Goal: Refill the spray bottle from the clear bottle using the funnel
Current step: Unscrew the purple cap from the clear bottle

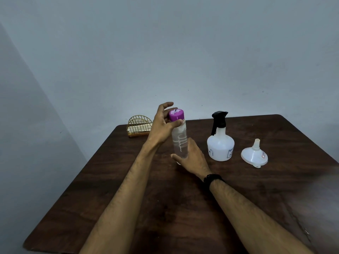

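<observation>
Clear bottle [180, 142], mid-frame on the brown wooden table [128, 198], purple cap [176, 114] on: our right hand [192, 156] wraps its base, our left hand [165, 123] curls at the cap. Rightward stand the white spray bottle [220, 143], contents unclear, and an upturned plastic funnel [254, 154].

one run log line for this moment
right hand holds clear bottle | left hand at purple cap | spray bottle, funnel untouched

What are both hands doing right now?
Left hand: grips the purple cap.
Right hand: holds the clear bottle low down.
</observation>
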`<state>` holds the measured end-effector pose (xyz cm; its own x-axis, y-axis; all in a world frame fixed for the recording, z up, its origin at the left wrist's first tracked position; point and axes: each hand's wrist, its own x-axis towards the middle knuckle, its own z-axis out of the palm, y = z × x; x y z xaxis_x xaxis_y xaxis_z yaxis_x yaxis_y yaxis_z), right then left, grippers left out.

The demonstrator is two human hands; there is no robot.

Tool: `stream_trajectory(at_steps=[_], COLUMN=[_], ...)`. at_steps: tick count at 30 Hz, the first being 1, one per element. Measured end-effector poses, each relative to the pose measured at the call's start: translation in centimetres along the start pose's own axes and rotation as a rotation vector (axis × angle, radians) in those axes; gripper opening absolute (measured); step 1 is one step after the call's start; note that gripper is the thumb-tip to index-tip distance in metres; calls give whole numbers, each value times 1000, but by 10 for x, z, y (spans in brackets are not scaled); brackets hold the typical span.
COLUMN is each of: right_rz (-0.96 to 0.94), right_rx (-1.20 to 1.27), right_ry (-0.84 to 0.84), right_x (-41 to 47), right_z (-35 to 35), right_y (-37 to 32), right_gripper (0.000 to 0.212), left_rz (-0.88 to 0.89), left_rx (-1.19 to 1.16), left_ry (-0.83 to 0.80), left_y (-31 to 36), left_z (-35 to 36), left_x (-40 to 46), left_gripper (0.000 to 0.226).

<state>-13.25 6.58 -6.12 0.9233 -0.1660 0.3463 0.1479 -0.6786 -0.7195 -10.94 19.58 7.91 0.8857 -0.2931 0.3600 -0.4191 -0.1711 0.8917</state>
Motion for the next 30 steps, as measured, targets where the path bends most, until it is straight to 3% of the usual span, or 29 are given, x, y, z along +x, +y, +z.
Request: stream_trajectory(at_steps=[10,17,19,22,25,30], right_rz=[-4,8,-3,-14,-1,5], right_rx=[15,39,34,22,36,52], right_ry=[-26,-27,-20,-12,-15,-32], right_x=[-2,-1,-1,-1,-1,0], right_z=[-3,-3,-3,-2,-2,-3], right_y=[-4,-3,-2,-1,-2,-3], right_gripper=[63,65,63,61,62,66], left_rz=[26,-114,-89,-39,25,104], left_rx=[243,-34,-55,96,240,120], left_ry=[382,116,127,141,164,363], left_y=[2,1,-2,-2,5,25], left_z=[21,16,9,6,14,12], left_x=[2,-3,-5,-4,1,13], left_gripper=[71,76,76,77,63,47])
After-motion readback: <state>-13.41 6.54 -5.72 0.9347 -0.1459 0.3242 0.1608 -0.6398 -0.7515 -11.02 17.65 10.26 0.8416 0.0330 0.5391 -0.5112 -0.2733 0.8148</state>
